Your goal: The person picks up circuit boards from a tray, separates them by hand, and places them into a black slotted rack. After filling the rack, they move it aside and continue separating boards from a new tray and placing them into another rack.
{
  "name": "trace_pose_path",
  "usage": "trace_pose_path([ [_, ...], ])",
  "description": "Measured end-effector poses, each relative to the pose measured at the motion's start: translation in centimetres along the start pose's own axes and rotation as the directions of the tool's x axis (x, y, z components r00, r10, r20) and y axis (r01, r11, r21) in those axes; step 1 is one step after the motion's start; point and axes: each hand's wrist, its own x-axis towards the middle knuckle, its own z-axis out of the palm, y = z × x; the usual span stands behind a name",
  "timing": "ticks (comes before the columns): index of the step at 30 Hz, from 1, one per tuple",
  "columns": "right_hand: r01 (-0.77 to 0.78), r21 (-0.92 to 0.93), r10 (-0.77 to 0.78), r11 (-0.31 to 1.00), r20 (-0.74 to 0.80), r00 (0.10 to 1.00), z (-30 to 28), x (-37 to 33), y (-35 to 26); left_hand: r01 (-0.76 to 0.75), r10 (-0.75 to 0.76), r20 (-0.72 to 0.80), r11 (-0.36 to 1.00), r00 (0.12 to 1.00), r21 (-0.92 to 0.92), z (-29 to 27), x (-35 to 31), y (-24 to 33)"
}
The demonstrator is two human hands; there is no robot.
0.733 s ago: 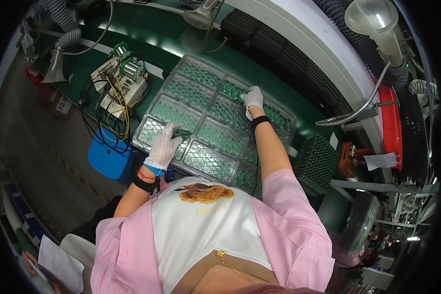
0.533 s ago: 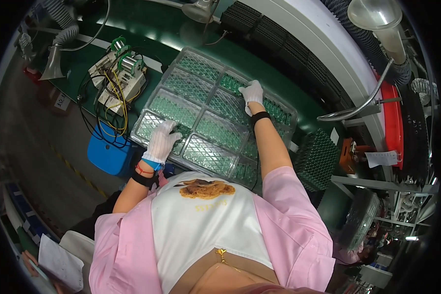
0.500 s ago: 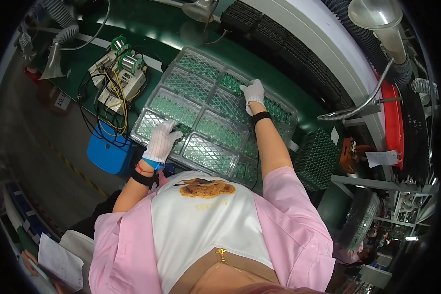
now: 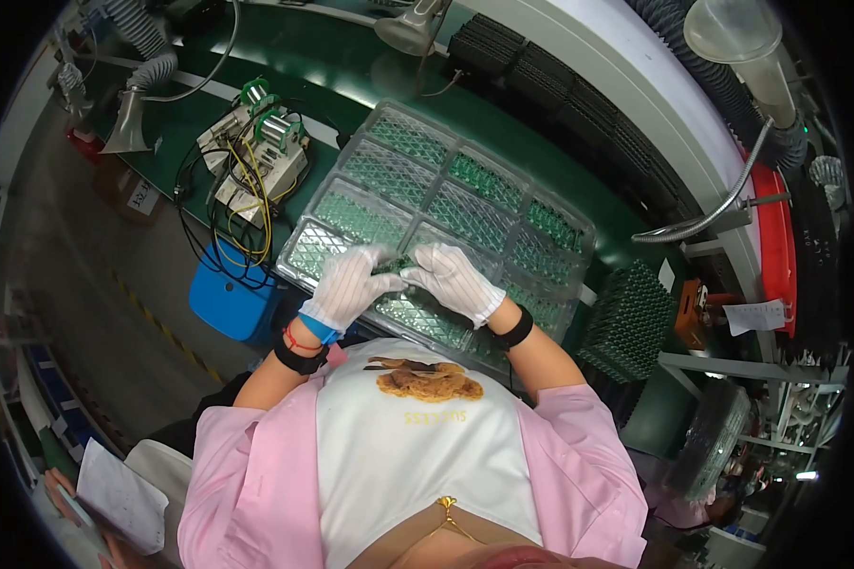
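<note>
My left hand [image 4: 351, 287], in a white ribbed glove, pinches a small green circuit board [image 4: 399, 266] at its fingertips. My right hand [image 4: 454, 282], gloved the same way, meets it there with its fingers bent onto the same piece. The gloves partly cover the board, so I cannot tell whether it is one or several. Both hands hover over the near part of a clear plastic tray [image 4: 340, 163], whose compartments hold rows of small green boards [image 4: 484, 175]. Black bands circle both wrists.
Left of the tray stand soldering-wire feeders [image 4: 266, 166] with tangled cables, above a blue bin [image 4: 226, 302]. A dark green stack of trays [image 4: 626, 322] sits at right. Fume funnels [image 4: 131, 123] and a flexible metal arm [image 4: 702, 223] overhang the green bench [image 4: 323, 57].
My right hand has come from the tray's far right compartments back to my left hand. The left hand has shifted slightly right, and the fingertips now meet at the green board.
</note>
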Motion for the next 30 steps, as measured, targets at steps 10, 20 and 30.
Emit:
trace_pose_path([
  [10,-0.435,0.802,0.643,0.409,0.085,0.761,-6.4,1.5,1.5,0.271,-0.194,0.2,0.819,0.96,-0.505,-1.3,-0.3,3.7],
  [20,-0.863,0.101,0.818,0.496,-0.387,0.425,-0.1,-2.4,26.8,0.173,-0.317,-0.083,0.699,0.945,-0.693,0.4,0.0,-2.7],
  [30,-0.622,0.144,0.632,0.769,-0.318,0.707,-5.0,1.5,10.3,-0.039,0.051,-0.252,0.998,0.966,0.053,0.7,0.8,-2.7],
])
